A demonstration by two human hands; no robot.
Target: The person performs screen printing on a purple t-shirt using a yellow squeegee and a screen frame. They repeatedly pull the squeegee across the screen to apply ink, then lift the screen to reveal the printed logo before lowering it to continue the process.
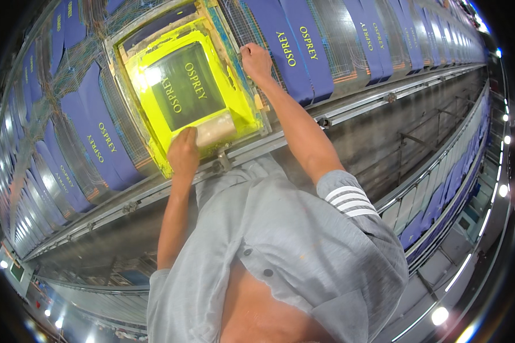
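A screen printing frame (241,91) lies on the long table in front of me, its mesh bordered with bright yellow ink (149,106). Yellow lettering shows in the dark window (186,108) at its middle. My left hand (183,150) is closed around the left end of a pale squeegee (216,128), which rests across the near, inked part of the screen. At the frame's right side, my right hand (256,60) is closed on the edge; the fingertips are partly hidden.
Purple fabric pieces (97,123) with yellow print lie in rows on both sides of the frame. A metal rail (355,114) with small stops runs along the table's near edge. Beyond an aisle at right, another table (440,220) carries more purple pieces.
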